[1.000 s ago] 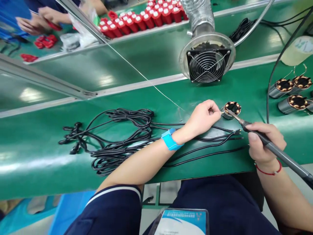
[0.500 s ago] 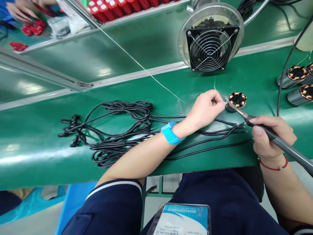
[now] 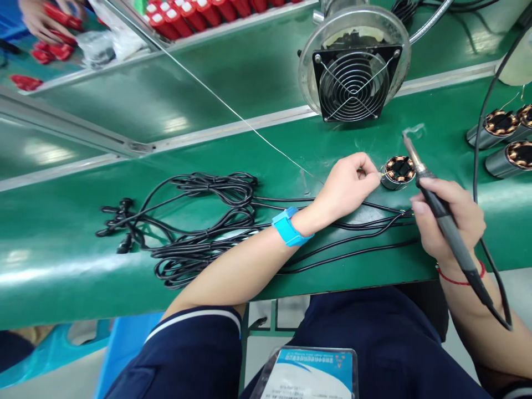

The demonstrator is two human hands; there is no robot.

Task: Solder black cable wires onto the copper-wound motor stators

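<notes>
My left hand [image 3: 347, 183] rests on the green bench with its fingers pinched together beside a small copper-wound stator [image 3: 398, 171]; a thin solder wire [image 3: 233, 111] runs from the upper left to those fingers. My right hand [image 3: 446, 221] grips a soldering iron [image 3: 440, 213]. Its tip is raised above and to the right of the stator, with a wisp of smoke at it. Black cable ends [image 3: 386, 219] lie between my hands.
A tangle of black cables [image 3: 195, 221] lies to the left. A fume extractor fan [image 3: 353, 72] stands behind the stator. More stators [image 3: 502, 138] lie at the right. Red parts [image 3: 199, 11] and another person's hand [image 3: 39, 19] are at the far bench.
The soldering iron tip has lifted off the stator and swung up to the right, trailing smoke. My left hand stays pinched beside the stator.
</notes>
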